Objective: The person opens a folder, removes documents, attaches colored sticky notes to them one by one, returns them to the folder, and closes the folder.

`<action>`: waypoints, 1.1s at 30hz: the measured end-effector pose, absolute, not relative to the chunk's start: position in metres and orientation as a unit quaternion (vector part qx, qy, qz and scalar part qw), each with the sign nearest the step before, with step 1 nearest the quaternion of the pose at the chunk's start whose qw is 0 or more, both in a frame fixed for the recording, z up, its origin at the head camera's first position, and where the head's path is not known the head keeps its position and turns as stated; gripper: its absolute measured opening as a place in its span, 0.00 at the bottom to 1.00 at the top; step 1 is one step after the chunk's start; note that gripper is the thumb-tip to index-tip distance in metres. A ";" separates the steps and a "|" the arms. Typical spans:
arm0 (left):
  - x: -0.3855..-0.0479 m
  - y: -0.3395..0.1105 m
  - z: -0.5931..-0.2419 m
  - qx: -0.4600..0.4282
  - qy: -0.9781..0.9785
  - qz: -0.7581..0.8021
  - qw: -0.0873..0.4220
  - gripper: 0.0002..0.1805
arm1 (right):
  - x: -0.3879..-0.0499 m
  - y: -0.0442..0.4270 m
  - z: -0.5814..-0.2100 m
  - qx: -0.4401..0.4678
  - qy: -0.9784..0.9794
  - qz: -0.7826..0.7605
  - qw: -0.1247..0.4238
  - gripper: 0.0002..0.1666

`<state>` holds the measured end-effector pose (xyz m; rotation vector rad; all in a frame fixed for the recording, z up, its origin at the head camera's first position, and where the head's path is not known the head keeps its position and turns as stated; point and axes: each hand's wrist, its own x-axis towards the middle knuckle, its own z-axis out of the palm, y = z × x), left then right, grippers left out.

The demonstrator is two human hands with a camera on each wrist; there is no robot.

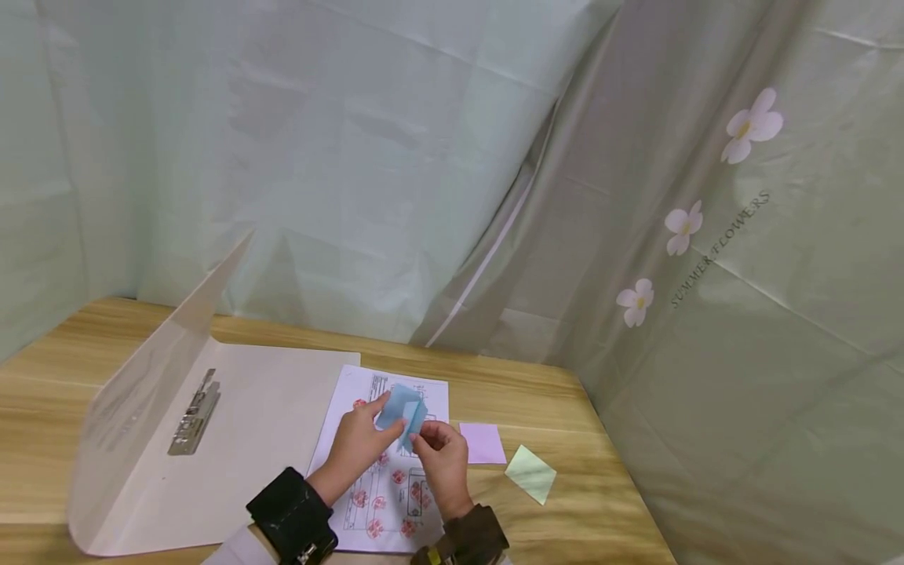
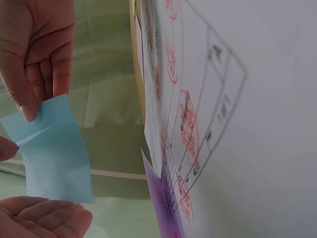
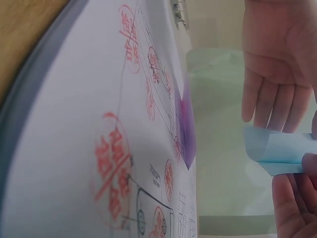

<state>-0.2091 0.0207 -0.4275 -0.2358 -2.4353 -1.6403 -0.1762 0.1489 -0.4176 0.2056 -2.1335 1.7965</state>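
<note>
Both hands hold a folded light-blue sticky note (image 1: 393,406) above printed sheets (image 1: 367,486) bearing red stamps. My left hand (image 1: 356,439) pinches it between thumb and fingers on its left side. With thumb and forefinger my right hand (image 1: 448,459) pinches the note's right edge. A crease runs across the note (image 2: 59,158) in the left wrist view, and part of it stands up as a flap. In the right wrist view the folded edge of the note (image 3: 282,153) lies between the two hands. A purple piece of paper (image 3: 186,126) rises from the sheets there.
An open white file folder (image 1: 275,408) with a metal clip (image 1: 195,416) lies left, its cover upright, partly under the sheets. A lilac sticky note (image 1: 483,443) and a pale green one (image 1: 531,474) lie right on the wooden table (image 1: 586,510). A curtain (image 1: 353,157) hangs behind.
</note>
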 end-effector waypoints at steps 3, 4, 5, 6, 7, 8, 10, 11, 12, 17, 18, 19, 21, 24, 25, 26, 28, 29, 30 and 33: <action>-0.208 0.021 -0.427 -0.076 -0.821 -0.560 0.088 0.31 | -0.176 0.148 -0.418 0.070 -0.753 0.630 0.176 0.03; -0.208 0.021 -0.427 -0.073 -0.820 -0.562 0.082 0.32 | -0.177 0.148 -0.418 0.070 -0.753 0.630 0.177 0.03; -0.207 0.021 -0.427 -0.071 -0.820 -0.562 0.078 0.31 | -0.177 0.148 -0.419 0.069 -0.754 0.629 0.177 0.03; -0.207 0.022 -0.427 -0.067 -0.820 -0.564 0.072 0.32 | -0.177 0.148 -0.419 0.068 -0.755 0.627 0.177 0.03; -0.207 0.022 -0.426 -0.064 -0.820 -0.564 0.067 0.31 | -0.177 0.148 -0.419 0.066 -0.757 0.626 0.177 0.03; -0.207 0.023 -0.426 -0.062 -0.821 -0.565 0.063 0.31 | -0.177 0.147 -0.420 0.065 -0.758 0.624 0.177 0.02; -0.207 0.024 -0.425 -0.058 -0.823 -0.562 0.060 0.31 | -0.180 0.148 -0.424 0.059 -0.762 0.620 0.176 0.02; -0.207 0.024 -0.424 -0.057 -0.823 -0.562 0.057 0.31 | -0.180 0.148 -0.424 0.058 -0.764 0.618 0.175 0.02; -0.207 0.025 -0.424 -0.057 -0.824 -0.561 0.056 0.31 | -0.180 0.147 -0.424 0.056 -0.766 0.616 0.174 0.02; -0.207 0.025 -0.427 -0.079 -0.812 -0.575 0.068 0.26 | -0.177 0.145 -0.420 0.069 -0.765 0.613 0.187 0.02; -0.207 0.025 -0.427 -0.086 -0.808 -0.578 0.074 0.24 | -0.176 0.145 -0.420 0.074 -0.763 0.613 0.191 0.02; -0.207 0.025 -0.428 -0.094 -0.804 -0.583 0.078 0.23 | -0.176 0.144 -0.420 0.077 -0.762 0.613 0.194 0.02; -0.207 0.024 -0.430 -0.104 -0.798 -0.588 0.083 0.20 | -0.176 0.144 -0.420 0.077 -0.760 0.614 0.196 0.02; -0.207 0.023 -0.431 -0.113 -0.794 -0.591 0.089 0.19 | -0.177 0.146 -0.422 0.075 -0.758 0.617 0.200 0.02; -0.207 0.022 -0.431 -0.114 -0.792 -0.592 0.090 0.19 | -0.177 0.146 -0.422 0.073 -0.757 0.618 0.200 0.02; -0.207 0.022 -0.431 -0.114 -0.791 -0.593 0.092 0.19 | -0.177 0.147 -0.423 0.072 -0.756 0.620 0.200 0.02; -0.207 0.021 -0.431 -0.114 -0.788 -0.597 0.095 0.19 | -0.177 0.149 -0.423 0.063 -0.755 0.623 0.196 0.02; -0.207 0.021 -0.431 -0.114 -0.786 -0.600 0.095 0.19 | -0.177 0.150 -0.423 0.059 -0.753 0.626 0.194 0.02; -0.207 0.021 -0.432 -0.114 -0.785 -0.601 0.098 0.18 | -0.177 0.150 -0.423 0.053 -0.753 0.628 0.191 0.02; -0.208 0.020 -0.432 -0.111 -0.784 -0.602 0.108 0.17 | -0.177 0.153 -0.422 0.035 -0.748 0.637 0.183 0.03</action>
